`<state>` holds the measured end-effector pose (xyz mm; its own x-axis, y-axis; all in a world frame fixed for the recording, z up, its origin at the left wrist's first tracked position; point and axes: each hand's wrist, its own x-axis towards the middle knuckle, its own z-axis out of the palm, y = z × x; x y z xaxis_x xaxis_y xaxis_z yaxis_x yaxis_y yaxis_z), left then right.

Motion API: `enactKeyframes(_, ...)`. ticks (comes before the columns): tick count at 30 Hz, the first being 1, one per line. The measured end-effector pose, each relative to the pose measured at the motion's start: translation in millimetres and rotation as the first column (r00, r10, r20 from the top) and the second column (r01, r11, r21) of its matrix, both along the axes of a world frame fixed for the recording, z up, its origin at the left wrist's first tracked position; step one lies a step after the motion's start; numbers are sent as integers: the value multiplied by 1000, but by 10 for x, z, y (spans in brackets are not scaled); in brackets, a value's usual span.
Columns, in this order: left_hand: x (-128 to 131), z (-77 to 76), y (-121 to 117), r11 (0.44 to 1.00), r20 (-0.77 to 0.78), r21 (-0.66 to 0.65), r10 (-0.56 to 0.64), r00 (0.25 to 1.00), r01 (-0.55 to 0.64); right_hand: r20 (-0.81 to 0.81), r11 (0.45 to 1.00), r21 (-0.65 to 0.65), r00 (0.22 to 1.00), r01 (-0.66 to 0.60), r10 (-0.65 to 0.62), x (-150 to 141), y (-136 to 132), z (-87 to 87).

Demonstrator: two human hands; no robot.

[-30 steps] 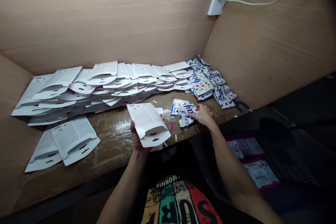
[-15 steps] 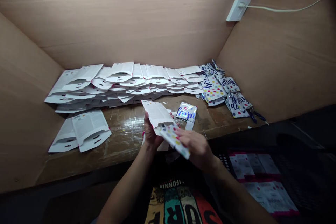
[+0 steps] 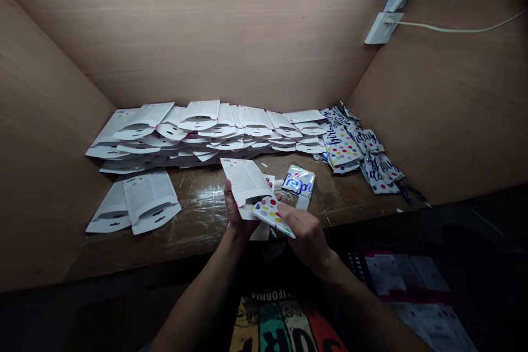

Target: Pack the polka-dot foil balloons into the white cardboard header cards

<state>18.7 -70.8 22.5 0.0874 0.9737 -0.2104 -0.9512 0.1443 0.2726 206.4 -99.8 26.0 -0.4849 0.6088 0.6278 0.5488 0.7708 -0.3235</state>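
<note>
My left hand [image 3: 236, 214] is closed on a white card sleeve [image 3: 246, 180], held tilted above the front of the wooden bench [image 3: 193, 220]. My right hand [image 3: 306, 234] grips a folded foil balloon with coloured dots [image 3: 272, 214], its end touching the sleeve's open mouth. Another folded foil balloon with blue lettering [image 3: 299, 181] lies on the bench just behind my hands.
A long heap of white card sleeves [image 3: 206, 132] runs along the back wall. Two more sleeves [image 3: 140, 206] lie at the front left. A pile of dotted foil balloons [image 3: 358, 148] sits at the back right. Packed cards [image 3: 406, 280] lie in a dark crate lower right.
My right hand picked a dotted balloon off the bench and brought it back to the sleeve in my left hand. The view has shifted left, so everything sits further right.
</note>
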Motion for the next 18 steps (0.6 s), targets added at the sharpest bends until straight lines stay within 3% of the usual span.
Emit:
enactKeyframes(5,209,-6,-11,998,-42,-67,-4,999,1,161,987,-29,975,161,-154,-242,31,-27)
enactKeyframes(9,232,-13,-12,995,-66,-80,54,996,-59,117,975,-23,969,220,-216,-318,-23,5)
enactKeyframes(13,111,-39,-36,988,-47,-124,90,995,-96,10,994,-49,995,100,-99,-334,-243,-47)
enactKeyframes(18,124,-119,-85,992,0,-122,26,1000,-26,114,980,-191,991,-48,71,-403,-305,-83)
